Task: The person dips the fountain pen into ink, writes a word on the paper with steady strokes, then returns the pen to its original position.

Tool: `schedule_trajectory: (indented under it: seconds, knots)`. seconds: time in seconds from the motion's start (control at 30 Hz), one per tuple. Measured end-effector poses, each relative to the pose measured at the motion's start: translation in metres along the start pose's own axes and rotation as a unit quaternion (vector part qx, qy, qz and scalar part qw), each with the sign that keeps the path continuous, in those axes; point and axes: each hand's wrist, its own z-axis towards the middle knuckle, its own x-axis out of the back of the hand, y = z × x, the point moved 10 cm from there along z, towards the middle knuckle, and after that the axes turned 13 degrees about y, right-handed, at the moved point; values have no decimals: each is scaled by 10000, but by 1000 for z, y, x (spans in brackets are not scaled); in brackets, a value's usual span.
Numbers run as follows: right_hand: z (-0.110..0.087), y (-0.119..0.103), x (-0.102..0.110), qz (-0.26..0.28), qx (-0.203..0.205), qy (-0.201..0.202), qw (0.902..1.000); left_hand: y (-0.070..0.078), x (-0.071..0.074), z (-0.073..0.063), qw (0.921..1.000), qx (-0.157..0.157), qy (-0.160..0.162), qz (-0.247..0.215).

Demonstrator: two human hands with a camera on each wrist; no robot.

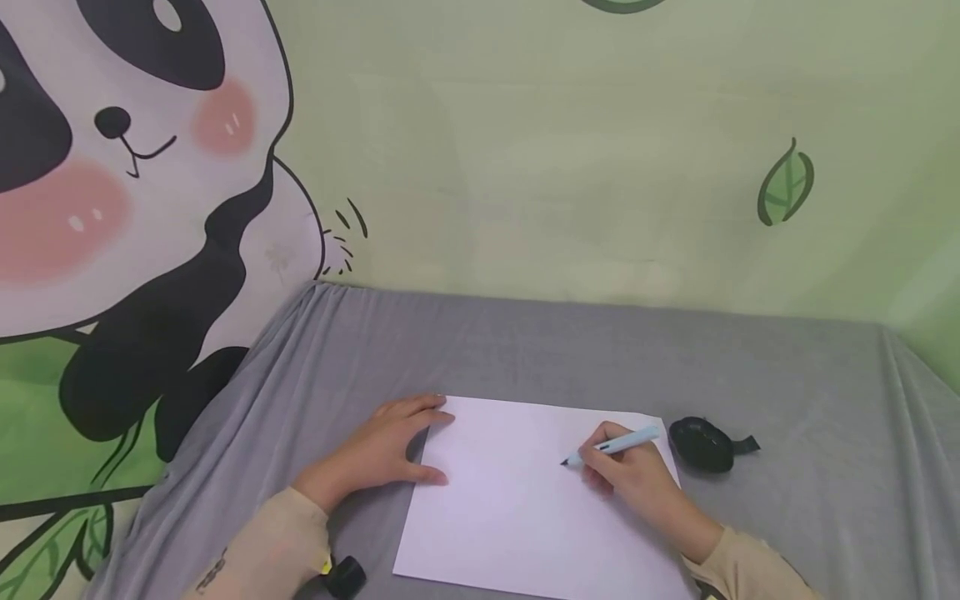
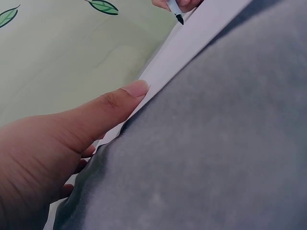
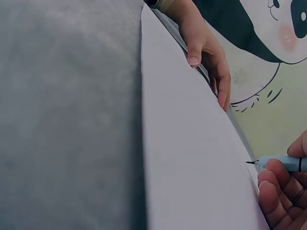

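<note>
A sheet of white paper [image 1: 502, 508] lies on the grey cloth, with no marks that I can make out. My left hand [image 1: 375, 454] rests at its left edge, fingers spread, thumb and fingertips touching the paper. In the left wrist view the left thumb [image 2: 110, 106] lies straight along the paper's edge. Over the right part of the sheet, my right hand [image 1: 641, 483] pinches a light-blue pen [image 1: 626, 440], tilted with its dark tip pointing left and down. The right wrist view shows the pen [image 3: 283, 163] close to the paper; whether its tip touches, I cannot tell.
Right of the paper sits a black oval object [image 1: 701, 444] with a short strap-like tab. A black cylindrical piece [image 1: 347, 577] is beside the left sleeve. Grey cloth [image 1: 600, 350] covers the table back to a pale green wall [image 1: 525, 167] with a painted panda [image 1: 172, 250].
</note>
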Motion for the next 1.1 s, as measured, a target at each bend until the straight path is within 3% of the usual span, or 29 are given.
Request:
schedule_trajectory:
  seconds: [1.1]
  knots:
    - [-6, -2, 9, -102, 329, -97, 9994, -1, -1, 0, 10000, 60, -50, 45]
